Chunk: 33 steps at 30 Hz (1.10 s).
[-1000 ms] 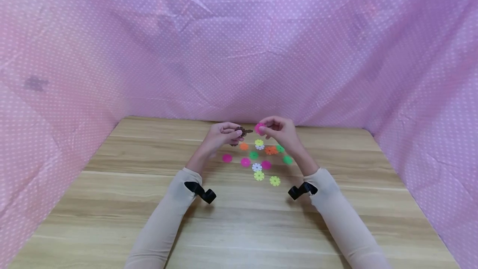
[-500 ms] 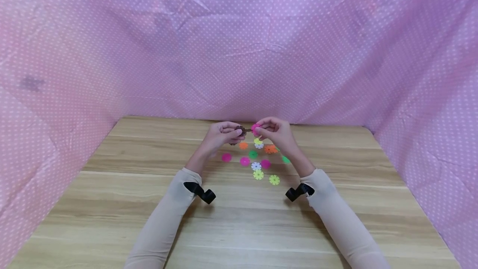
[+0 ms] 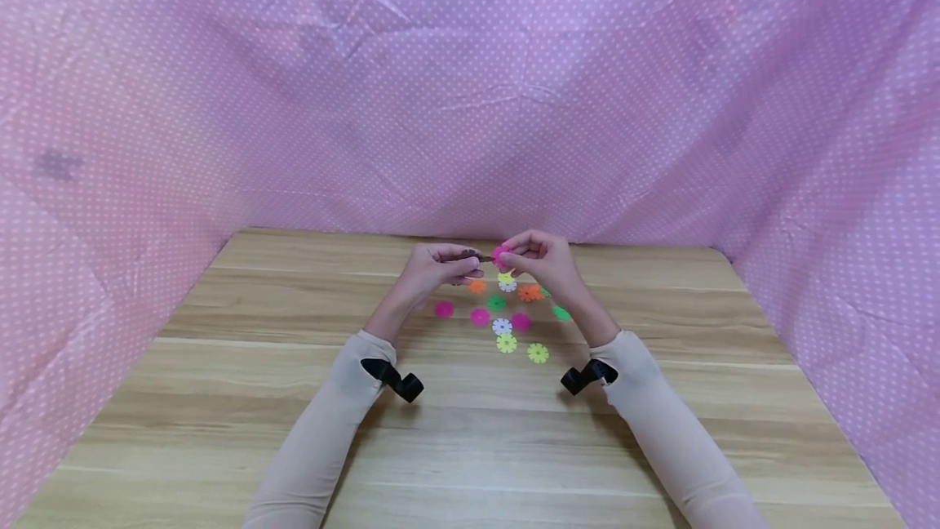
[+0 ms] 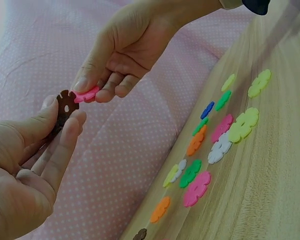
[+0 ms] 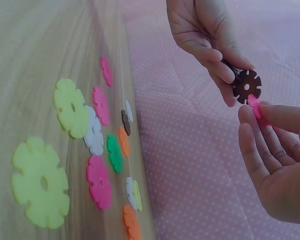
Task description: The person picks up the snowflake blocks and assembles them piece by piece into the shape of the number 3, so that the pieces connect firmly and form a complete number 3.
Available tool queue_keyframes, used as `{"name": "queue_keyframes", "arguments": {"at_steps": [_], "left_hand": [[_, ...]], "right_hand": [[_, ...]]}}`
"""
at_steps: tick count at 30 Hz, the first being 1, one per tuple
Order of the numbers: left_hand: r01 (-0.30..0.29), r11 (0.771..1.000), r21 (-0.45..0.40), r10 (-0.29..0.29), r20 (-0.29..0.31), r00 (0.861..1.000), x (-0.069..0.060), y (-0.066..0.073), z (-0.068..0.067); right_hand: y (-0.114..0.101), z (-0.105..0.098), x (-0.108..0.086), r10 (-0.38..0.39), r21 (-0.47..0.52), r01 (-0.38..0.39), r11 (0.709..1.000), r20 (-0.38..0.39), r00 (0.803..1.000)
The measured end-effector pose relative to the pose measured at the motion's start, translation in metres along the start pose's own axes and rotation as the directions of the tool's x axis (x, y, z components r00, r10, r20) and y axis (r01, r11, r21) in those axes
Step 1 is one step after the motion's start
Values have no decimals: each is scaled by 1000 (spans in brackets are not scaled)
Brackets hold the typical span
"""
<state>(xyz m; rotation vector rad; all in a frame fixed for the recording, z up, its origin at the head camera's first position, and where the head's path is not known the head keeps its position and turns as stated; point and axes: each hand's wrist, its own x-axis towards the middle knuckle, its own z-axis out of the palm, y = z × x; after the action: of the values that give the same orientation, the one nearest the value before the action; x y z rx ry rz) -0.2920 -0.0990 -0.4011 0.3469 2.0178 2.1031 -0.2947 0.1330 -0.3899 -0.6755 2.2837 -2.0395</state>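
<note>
My left hand (image 3: 433,274) grips brown notched plastic discs (image 5: 241,86) between thumb and fingers, raised above the table's far side. One brown disc faces the right wrist view, with more brown behind it, mostly hidden by the fingers. A pink notched disc (image 4: 86,94) is pinched between the thumb and fingers of my right hand (image 3: 542,261). Its edge meets the rim of the brown disc at an angle. Whether their slots are interlocked, I cannot tell.
Loose notched discs in several colours lie on the wooden table (image 3: 470,439) below the hands, among them a yellow disc (image 3: 538,353), a green disc (image 3: 496,303) and an orange disc (image 3: 477,286). A pink dotted cloth (image 3: 470,104) hangs behind and at both sides.
My right hand has moved left with the pink disc until it meets the brown disc. The left hand has stayed nearly in place, and the brown discs have turned slightly.
</note>
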Motion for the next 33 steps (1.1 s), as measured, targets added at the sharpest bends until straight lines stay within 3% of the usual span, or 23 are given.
{"name": "queue_keyframes", "arguments": {"at_steps": [11, 18, 28, 31, 33], "left_hand": [[-44, 999, 30, 43, 25, 999, -2, 0, 2], [-32, 997, 65, 31, 2, 1000, -4, -1, 4], [-70, 998, 3, 70, 15, 997, -5, 2, 11], [-65, 998, 3, 65, 22, 998, -5, 2, 11], [-51, 998, 26, 50, 58, 997, -5, 2, 9]], "right_hand": [[0, -2, -1, -1, -5, 1, 1000, 30, 1000], [-1, -3, -2, -5, -21, 5, 1000, 40, 999], [-2, 1, -3, -70, 70, 69, 995, 9, 997], [-3, 2, -2, -55, 77, 55, 996, -6, 998], [-3, 3, -2, -25, 67, 26, 997, -12, 1000]]}}
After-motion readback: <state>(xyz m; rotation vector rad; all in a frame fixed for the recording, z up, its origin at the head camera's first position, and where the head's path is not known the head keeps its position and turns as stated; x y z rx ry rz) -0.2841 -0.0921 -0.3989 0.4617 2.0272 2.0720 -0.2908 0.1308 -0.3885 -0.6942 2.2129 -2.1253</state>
